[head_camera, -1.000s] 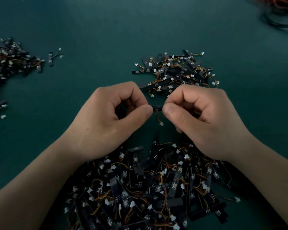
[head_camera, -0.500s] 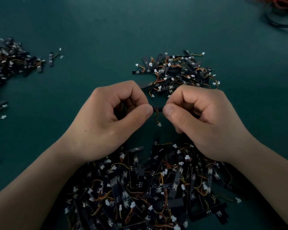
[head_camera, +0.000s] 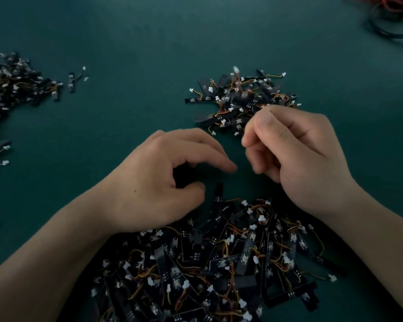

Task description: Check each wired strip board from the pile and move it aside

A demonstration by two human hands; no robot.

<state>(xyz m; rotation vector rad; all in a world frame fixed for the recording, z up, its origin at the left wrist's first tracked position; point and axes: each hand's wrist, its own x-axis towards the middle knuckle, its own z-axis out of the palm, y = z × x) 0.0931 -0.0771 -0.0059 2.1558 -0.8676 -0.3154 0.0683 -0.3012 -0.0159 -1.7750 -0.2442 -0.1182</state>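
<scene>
Black strip board (head_camera: 218, 193) is seen poking out of the far edge of the near pile (head_camera: 219, 263) — long axis running away from the person, near end buried under other boards. It lies just right of the thumb tip of the left hand (head_camera: 154, 182), apart from it. The left fingers (head_camera: 214, 156) are relaxed and loosely curved above the table (head_camera: 137, 43), with nothing held. The left hand is judged the nearer one for the next pick: a short reach to the right and a pinch across the narrow width would be called for.

The right hand (head_camera: 300, 154) is held farther out, beside the sorted pile (head_camera: 261, 98), with its fingers curled and motion-blurred — whether anything is pinched cannot be told. A blurred board (head_camera: 237, 86) with reddish wires is seen over that sorted pile, apart from both hands. Most of the near pile is judged unchecked. A third heap (head_camera: 12, 84) at the left edge and a cable tangle (head_camera: 393, 17) at the far right corner are noted.
</scene>
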